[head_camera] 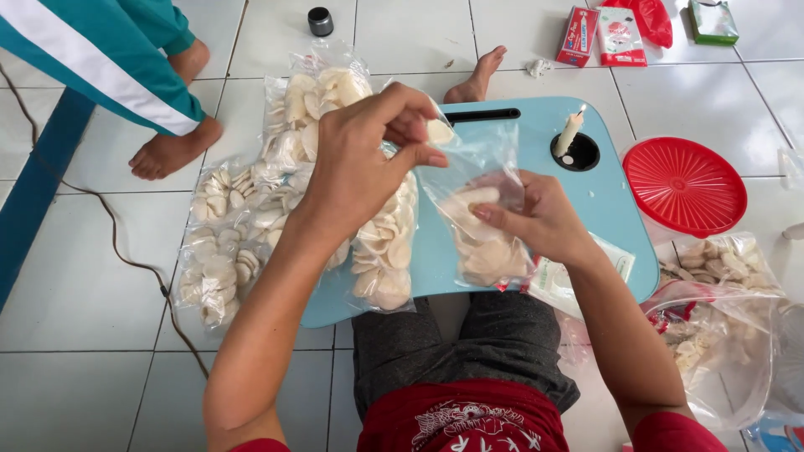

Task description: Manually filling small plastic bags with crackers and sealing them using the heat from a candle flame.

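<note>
Fingers of left hand point(368, 159) pinched on cracker point(439, 131) — right hand point(536, 219) gripping clear bag point(481, 222)

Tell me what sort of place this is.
Probably a home floor used for packing snacks by hand. The person sits on a white tiled floor at a low light-blue lap table holding a lit candle, with clear plastic bags of pale round crackers piled alongside.

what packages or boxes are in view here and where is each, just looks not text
Clear bag: held open by left hand and right hand, half full of pale crackers.
Filled bags: left, on floor tiles.
Red-white cartons: top right.
Green box: top right corner.
</note>
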